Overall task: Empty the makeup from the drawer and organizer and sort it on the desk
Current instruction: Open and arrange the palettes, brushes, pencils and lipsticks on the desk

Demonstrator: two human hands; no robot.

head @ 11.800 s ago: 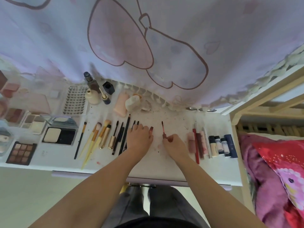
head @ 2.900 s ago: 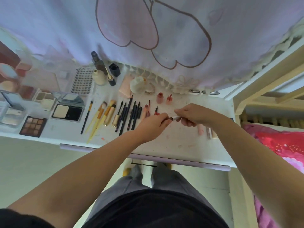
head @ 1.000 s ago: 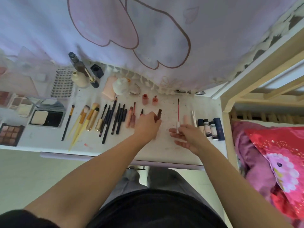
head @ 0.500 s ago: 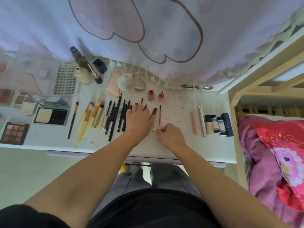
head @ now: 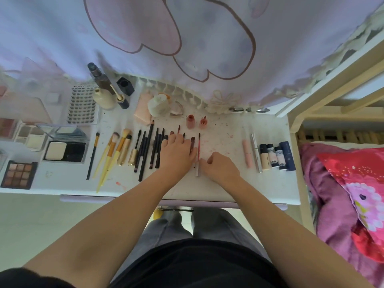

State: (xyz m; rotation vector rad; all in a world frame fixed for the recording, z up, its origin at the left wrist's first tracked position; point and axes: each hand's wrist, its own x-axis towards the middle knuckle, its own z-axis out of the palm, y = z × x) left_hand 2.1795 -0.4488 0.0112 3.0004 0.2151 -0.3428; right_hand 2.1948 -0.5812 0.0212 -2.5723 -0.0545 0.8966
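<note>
The person leans over the counter (head: 228,183), both arms stretched toward a row of makeup laid out side by side. The left hand (head: 176,154) lies flat with straight fingers pressed over several lip wands (head: 179,129), whose dark tips poke out past the fingertips. The right hand (head: 220,166) is curled, and its thumb and fingers seem to pinch the pale handle end of a thin pink-stemmed wand (head: 199,150), though the exact contact is hard to make out.

That wand is the thing to watch. Its long axis runs away from the person, tip toward the curtain (head: 187,38), handle toward the counter's near edge, parallel to the brushes (head: 116,150) and the black pencils (head: 145,150) on the left. It lies just right of the left hand and touching or nearly touching the right one, so the right hand is the nearer. My guess is it only needs a small sideways nudge to join the row.

Well to the right stand a pink tube (head: 247,152) and 4 small bottles (head: 276,156). 2 open lip-tint pots (head: 196,121) sit behind the hands. Palettes (head: 18,174) and compacts (head: 65,151) fill the left end.
</note>
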